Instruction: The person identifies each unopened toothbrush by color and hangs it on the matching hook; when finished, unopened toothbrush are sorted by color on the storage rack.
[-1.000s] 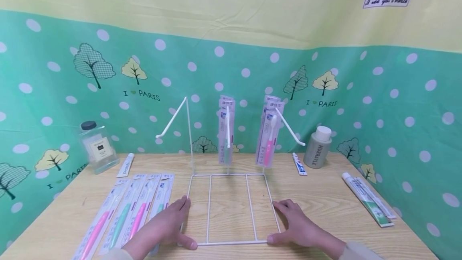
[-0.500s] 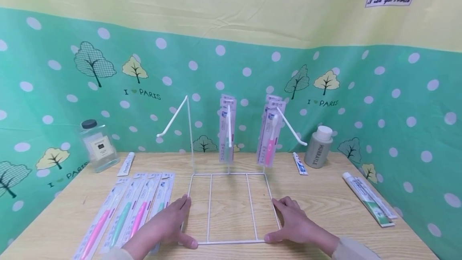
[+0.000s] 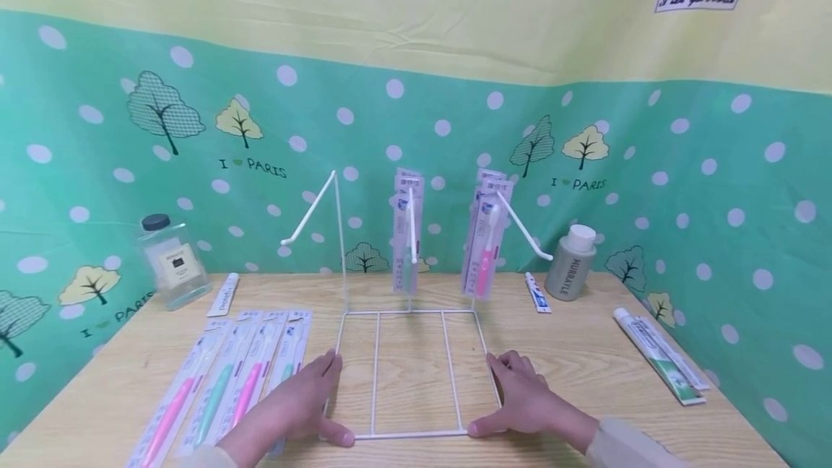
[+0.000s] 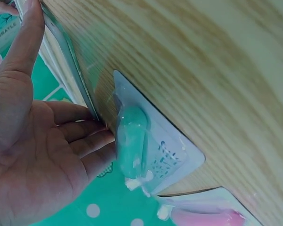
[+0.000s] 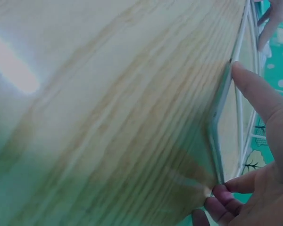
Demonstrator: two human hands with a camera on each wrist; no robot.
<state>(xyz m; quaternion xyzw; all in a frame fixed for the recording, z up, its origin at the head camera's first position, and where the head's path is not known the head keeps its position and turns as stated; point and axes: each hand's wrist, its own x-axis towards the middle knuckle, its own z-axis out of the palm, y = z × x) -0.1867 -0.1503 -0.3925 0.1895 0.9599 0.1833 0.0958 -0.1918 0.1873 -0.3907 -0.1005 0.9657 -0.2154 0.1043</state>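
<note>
A white wire rack [image 3: 416, 435] stands on the table, its base toward me and three hooks rising at the back. My left hand [image 3: 302, 399] rests at its front left corner, thumb on the front rail, extended fingers along the side rail. At the front right corner, my right hand [image 3: 520, 399] touches the front rail with its thumb and the side rail with its fingers. Packaged toothbrushes hang on the middle hook [image 3: 407, 237] and right hook [image 3: 523, 230]; the left hook [image 3: 308, 211] is bare. Beside my left hand lie several packaged toothbrushes [image 3: 221, 381], partly hidden by that arm.
A clear bottle with a black cap [image 3: 175, 266] and a small white tube [image 3: 224, 295] stand back left. Back right are a grey bottle [image 3: 572, 266] and a small toothpaste tube [image 3: 537, 293]. Larger toothpaste [image 3: 659, 356] lies near the right edge. A patterned curtain [image 3: 455, 121] hangs behind.
My right thumb has slid slightly left along the front rail. The left hand keeps its place at the corner; the rack and toothbrushes stay put.
</note>
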